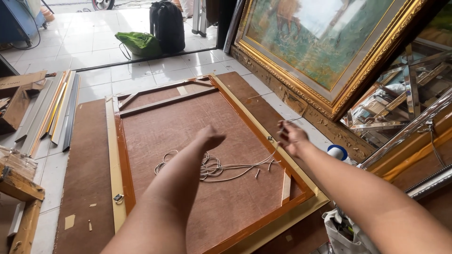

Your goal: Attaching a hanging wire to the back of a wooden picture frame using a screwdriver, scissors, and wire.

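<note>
Both bare arms reach out over the floor: the left hand (210, 137) hovers above the board with its fingers curled loosely under, holding nothing that can be seen, while the right hand (292, 138) is pinched on a thin white cord (245, 168) near the frame's right edge. Beneath them lies the large rectangular picture frame with orange-brown wooden rails and a brown hardboard back (188, 141), face down on the white-tiled floor (94, 42) atop brown sheets. Leaning against the wall to the right stands a big ornate gold-framed painting (325, 47). To the left lies a bundle of long metal and wood moulding strips (52, 110). At the top, well apart, a black backpack (167, 26) stands beside a green bag (139, 43). The cord runs from the right hand down to a loose coil (209, 167) resting on the backing board, just under the left forearm. A small metal hanger (118, 198) sits on the frame's left rail.
</note>
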